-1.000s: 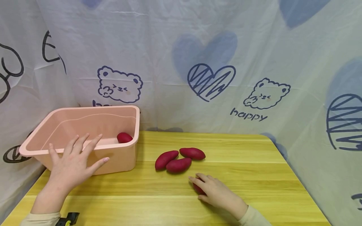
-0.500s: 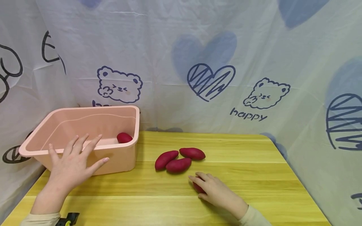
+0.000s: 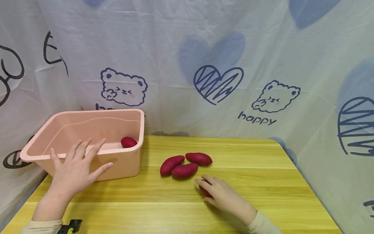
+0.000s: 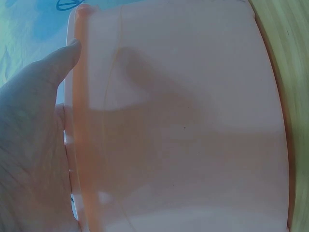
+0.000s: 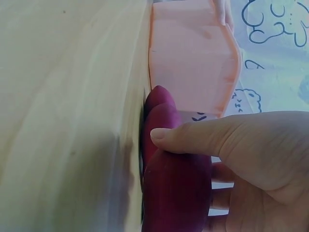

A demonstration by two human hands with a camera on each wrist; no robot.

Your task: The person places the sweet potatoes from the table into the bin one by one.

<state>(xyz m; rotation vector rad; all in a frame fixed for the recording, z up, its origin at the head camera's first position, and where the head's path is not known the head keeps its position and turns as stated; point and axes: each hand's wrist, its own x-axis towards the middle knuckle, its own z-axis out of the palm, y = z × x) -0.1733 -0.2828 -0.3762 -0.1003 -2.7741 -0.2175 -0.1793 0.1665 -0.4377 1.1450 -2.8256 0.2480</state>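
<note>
A pink plastic bin [image 3: 128,164] stands at the left of the table, one dark-red sweet potato [image 3: 128,142] visible inside. My left hand [image 3: 73,170] rests spread at its near rim, fingers extended over the opening; in the left wrist view the thumb [image 4: 63,60] touches the rim. Near the middle of the table, my right hand [image 3: 223,196] grips another sweet potato [image 5: 176,198] from above, thumb on one side and fingers on the other. The hand covers most of it in the head view. Beyond lie three sweet potatoes [image 3: 184,171] grouped close together.
The yellow wood-grain table [image 3: 263,169] narrows toward the back. A pale curtain [image 3: 166,91] with hearts and bear drawings hangs behind it and along both sides. Between the bin and the right hand sits the sweet potato group.
My right hand has shifted very slightly away from me, toward the sweet potato group, still gripping its sweet potato. The left hand and the bin stay where they were.
</note>
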